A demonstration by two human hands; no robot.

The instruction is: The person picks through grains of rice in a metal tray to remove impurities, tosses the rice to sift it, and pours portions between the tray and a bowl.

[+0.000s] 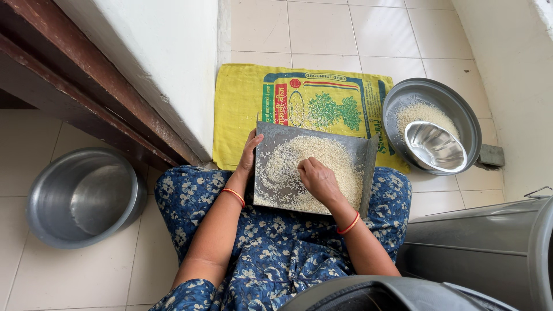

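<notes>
Left hand clamped on the nine-o'clock edge of a grey metal winnowing tray, fingers curled over its rim. Right hand resting knuckles-up in the rice heaped on that tray, fingers bunched together among the grains; whether any are pinched, impossible to tell. Tray lying across a lap in blue floral cloth, raised walls at twelve and three o'clock. Orange bangles on both wrists. Under the tray's far edge, at twelve o'clock, a flat yellow woven sack spread on the pale floor tiles, rectangular, printed with a green plant picture inside a green and blue border plus a red panel. At two o'clock, a wide grey metal basin holding more rice and a small shiny steel bowl set inside it. At nine o'clock, well apart, a steel bowl. White wall corner with dark wooden frame at eleven o'clock. Large grey drum at four o'clock, close beside the knee.
</notes>
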